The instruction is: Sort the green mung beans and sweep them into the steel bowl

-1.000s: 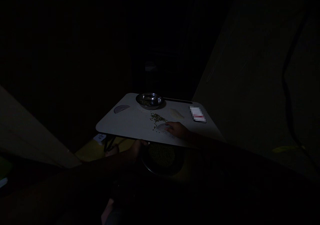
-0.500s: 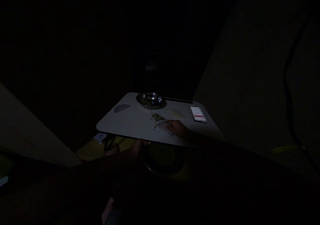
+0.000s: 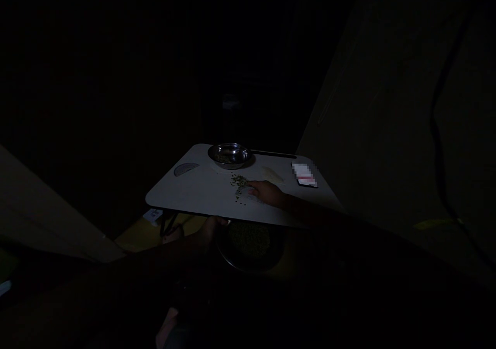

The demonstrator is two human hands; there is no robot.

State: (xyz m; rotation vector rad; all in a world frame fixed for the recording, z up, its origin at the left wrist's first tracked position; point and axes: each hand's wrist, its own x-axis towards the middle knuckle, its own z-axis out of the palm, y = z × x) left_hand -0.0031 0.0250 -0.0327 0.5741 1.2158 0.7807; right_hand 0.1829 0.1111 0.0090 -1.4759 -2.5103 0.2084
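Observation:
In the dim light my right hand (image 3: pixel 267 192) pinches a clear protractor (image 3: pixel 245 190) low over the white tabletop. Against its far left side lies a scatter of small green beans or seeds (image 3: pixel 237 179). My left hand (image 3: pixel 211 226) is at the rim of a large metal bowl (image 3: pixel 228 262), just under the table's near edge; its fingers look closed on that rim, though darkness blurs them. Green grains (image 3: pixel 250 237) fill the large bowl. Behind the scatter stands a shiny steel bowl (image 3: pixel 230 156) with some grains inside.
A second protractor (image 3: pixel 185 169) lies on the left of the white folding table (image 3: pixel 186 194). A pale flat piece (image 3: pixel 272 174) rests right of the grains, and a phone-like item with a pixelated face (image 3: pixel 305 174) lies farther right. A wall (image 3: pixel 387 147) rises on the right.
My right hand and the protractor have shifted slightly left and away from me, against the scattered grains. The whole view has moved a little; my left hand stays at the large bowl's rim.

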